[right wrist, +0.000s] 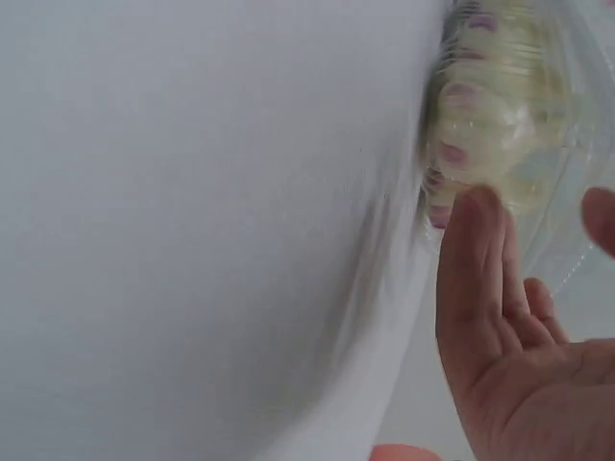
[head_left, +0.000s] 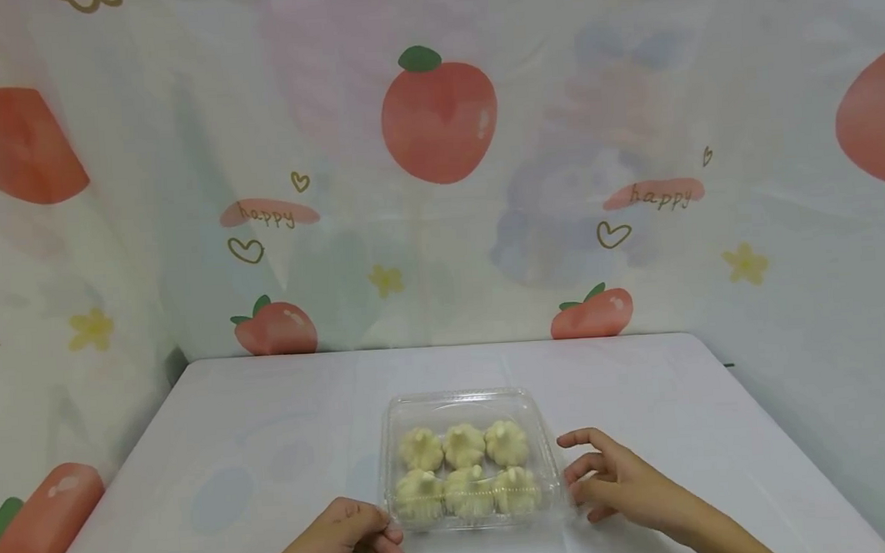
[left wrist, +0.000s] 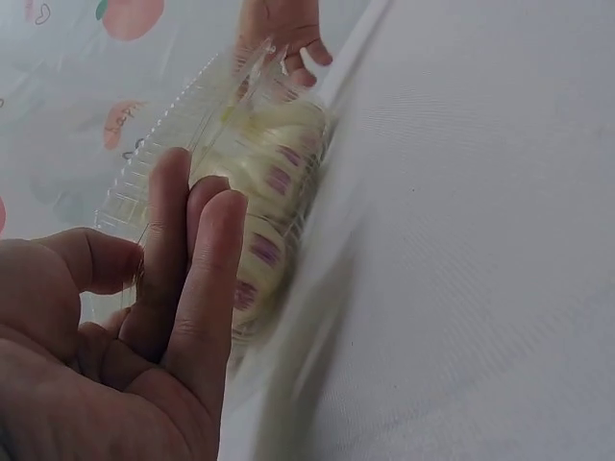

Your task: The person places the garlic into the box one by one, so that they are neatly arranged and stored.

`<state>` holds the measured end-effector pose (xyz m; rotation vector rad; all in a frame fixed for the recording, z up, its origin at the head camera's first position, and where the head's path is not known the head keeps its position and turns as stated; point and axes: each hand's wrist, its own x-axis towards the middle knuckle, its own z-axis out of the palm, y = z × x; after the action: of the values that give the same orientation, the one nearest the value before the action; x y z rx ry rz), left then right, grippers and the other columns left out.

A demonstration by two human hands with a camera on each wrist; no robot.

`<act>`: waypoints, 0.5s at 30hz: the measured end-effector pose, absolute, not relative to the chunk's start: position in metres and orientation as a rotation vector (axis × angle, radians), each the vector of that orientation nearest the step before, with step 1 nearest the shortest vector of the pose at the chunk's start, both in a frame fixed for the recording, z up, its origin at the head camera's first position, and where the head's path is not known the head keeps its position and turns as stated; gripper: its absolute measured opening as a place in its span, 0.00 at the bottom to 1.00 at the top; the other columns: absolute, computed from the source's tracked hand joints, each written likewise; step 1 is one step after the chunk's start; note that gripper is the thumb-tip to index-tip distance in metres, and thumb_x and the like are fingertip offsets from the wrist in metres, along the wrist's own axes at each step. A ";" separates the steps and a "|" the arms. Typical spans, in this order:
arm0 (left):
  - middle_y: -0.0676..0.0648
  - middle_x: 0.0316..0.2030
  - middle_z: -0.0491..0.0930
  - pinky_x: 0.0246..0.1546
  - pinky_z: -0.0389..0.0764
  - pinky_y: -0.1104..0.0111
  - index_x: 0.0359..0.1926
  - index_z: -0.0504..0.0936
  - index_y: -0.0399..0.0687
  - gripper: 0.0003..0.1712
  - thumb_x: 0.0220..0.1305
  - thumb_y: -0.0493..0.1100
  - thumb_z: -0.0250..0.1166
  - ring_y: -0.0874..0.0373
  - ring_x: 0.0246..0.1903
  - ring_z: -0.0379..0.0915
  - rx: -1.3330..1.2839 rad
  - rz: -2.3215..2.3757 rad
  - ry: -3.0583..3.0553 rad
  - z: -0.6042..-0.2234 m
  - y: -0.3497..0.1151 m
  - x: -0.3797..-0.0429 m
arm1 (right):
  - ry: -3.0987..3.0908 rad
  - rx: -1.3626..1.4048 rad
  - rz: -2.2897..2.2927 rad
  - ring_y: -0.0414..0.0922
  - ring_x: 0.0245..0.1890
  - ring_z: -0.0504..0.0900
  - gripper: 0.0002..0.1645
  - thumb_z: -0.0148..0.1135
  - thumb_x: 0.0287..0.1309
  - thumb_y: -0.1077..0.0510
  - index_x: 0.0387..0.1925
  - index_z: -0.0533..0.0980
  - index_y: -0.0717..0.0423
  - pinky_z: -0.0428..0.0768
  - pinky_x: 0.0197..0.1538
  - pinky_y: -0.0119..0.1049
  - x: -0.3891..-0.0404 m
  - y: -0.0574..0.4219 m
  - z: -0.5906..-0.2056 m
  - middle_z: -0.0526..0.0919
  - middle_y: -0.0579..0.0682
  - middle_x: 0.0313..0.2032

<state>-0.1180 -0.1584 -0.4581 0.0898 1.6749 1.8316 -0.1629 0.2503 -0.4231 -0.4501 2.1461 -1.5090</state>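
A clear plastic clamshell box lies on the table, its lid down over its contents. Inside sit several pale, ridged, garlic-shaped pieces in two rows; purple patches show low on their sides in the wrist views. My left hand pinches the box's rim at the near left corner between thumb and finger. Beside the right edge is my right hand, its fingers spread and loosely bent, with fingertips close to the box wall.
The white tabletop spreads around the box, its back edge running along a fabric backdrop printed with fruit, hearts and flowers. More of that fabric hangs at the left and right sides.
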 end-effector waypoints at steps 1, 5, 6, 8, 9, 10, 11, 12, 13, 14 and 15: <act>0.52 0.28 0.86 0.32 0.83 0.74 0.43 0.84 0.35 0.21 0.72 0.49 0.54 0.64 0.29 0.83 0.090 1.832 1.673 -0.458 -0.158 -0.118 | 2.031 -0.389 -1.555 0.51 0.42 0.84 0.33 0.58 0.69 0.57 0.68 0.55 0.59 0.84 0.40 0.44 -0.161 0.253 -0.425 0.80 0.56 0.45; 0.53 0.28 0.86 0.31 0.83 0.74 0.43 0.84 0.36 0.21 0.72 0.49 0.55 0.64 0.29 0.83 0.075 1.837 1.673 -0.455 -0.156 -0.116 | 1.744 -0.290 -1.566 0.48 0.39 0.85 0.21 0.53 0.72 0.55 0.59 0.63 0.60 0.84 0.37 0.39 -0.155 0.258 -0.433 0.84 0.53 0.41; 0.53 0.27 0.86 0.32 0.83 0.74 0.43 0.84 0.36 0.21 0.72 0.50 0.55 0.64 0.29 0.83 0.071 1.840 1.669 -0.455 -0.157 -0.116 | 1.702 -0.291 -1.555 0.46 0.38 0.86 0.17 0.52 0.73 0.54 0.56 0.67 0.59 0.83 0.35 0.37 -0.153 0.257 -0.436 0.85 0.52 0.40; 0.53 0.28 0.86 0.32 0.83 0.73 0.42 0.84 0.36 0.20 0.71 0.49 0.55 0.64 0.29 0.83 0.065 1.841 1.663 -0.455 -0.156 -0.115 | 1.614 -0.301 -1.556 0.42 0.36 0.85 0.14 0.49 0.75 0.52 0.51 0.73 0.58 0.82 0.33 0.32 -0.150 0.254 -0.439 0.86 0.50 0.39; 0.53 0.27 0.86 0.32 0.83 0.73 0.42 0.84 0.36 0.20 0.71 0.49 0.55 0.63 0.29 0.83 0.062 1.841 1.660 -0.456 -0.156 -0.116 | 1.571 -0.304 -1.566 0.40 0.35 0.85 0.14 0.48 0.76 0.52 0.49 0.75 0.57 0.81 0.32 0.30 -0.149 0.252 -0.440 0.86 0.49 0.38; 0.53 0.27 0.86 0.32 0.84 0.73 0.42 0.84 0.37 0.20 0.70 0.49 0.55 0.63 0.29 0.83 0.064 1.840 1.657 -0.456 -0.156 -0.116 | 1.536 -0.303 -1.581 0.38 0.35 0.85 0.15 0.47 0.76 0.52 0.48 0.77 0.57 0.80 0.31 0.28 -0.148 0.250 -0.440 0.85 0.47 0.38; 0.53 0.27 0.86 0.32 0.84 0.73 0.42 0.85 0.37 0.19 0.70 0.49 0.56 0.63 0.29 0.83 0.066 1.840 1.653 -0.456 -0.156 -0.116 | 1.493 -0.294 -1.601 0.37 0.35 0.84 0.16 0.47 0.76 0.52 0.48 0.78 0.56 0.80 0.31 0.27 -0.147 0.249 -0.440 0.85 0.46 0.39; 0.53 0.27 0.86 0.32 0.84 0.73 0.41 0.85 0.38 0.19 0.70 0.49 0.56 0.63 0.29 0.83 0.068 1.839 1.649 -0.457 -0.156 -0.116 | 1.453 -0.281 -1.622 0.36 0.35 0.84 0.18 0.46 0.77 0.51 0.49 0.78 0.57 0.80 0.31 0.26 -0.147 0.248 -0.440 0.85 0.46 0.39; 0.53 0.27 0.86 0.32 0.84 0.73 0.41 0.85 0.38 0.19 0.69 0.49 0.56 0.63 0.29 0.83 0.068 1.837 1.648 -0.457 -0.156 -0.117 | 1.435 -0.268 -1.637 0.36 0.34 0.84 0.18 0.45 0.77 0.51 0.50 0.78 0.57 0.80 0.30 0.25 -0.146 0.246 -0.439 0.84 0.45 0.38; 0.54 0.27 0.86 0.32 0.84 0.73 0.40 0.85 0.39 0.18 0.69 0.49 0.56 0.63 0.29 0.83 0.067 1.837 1.647 -0.457 -0.155 -0.117 | 1.436 -0.247 -1.646 0.35 0.34 0.84 0.19 0.45 0.76 0.50 0.50 0.78 0.57 0.79 0.29 0.24 -0.146 0.245 -0.439 0.84 0.45 0.37; 0.54 0.26 0.86 0.32 0.84 0.73 0.40 0.85 0.39 0.18 0.69 0.49 0.56 0.63 0.29 0.83 0.071 1.837 1.644 -0.457 -0.155 -0.117 | 1.440 -0.230 -1.651 0.35 0.33 0.83 0.19 0.45 0.76 0.49 0.48 0.78 0.57 0.79 0.27 0.24 -0.145 0.244 -0.440 0.84 0.45 0.37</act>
<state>-0.1167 -0.1553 -0.4575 0.0707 1.6436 1.8371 -0.1451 0.2442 -0.4396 -0.2303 1.4396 -1.6512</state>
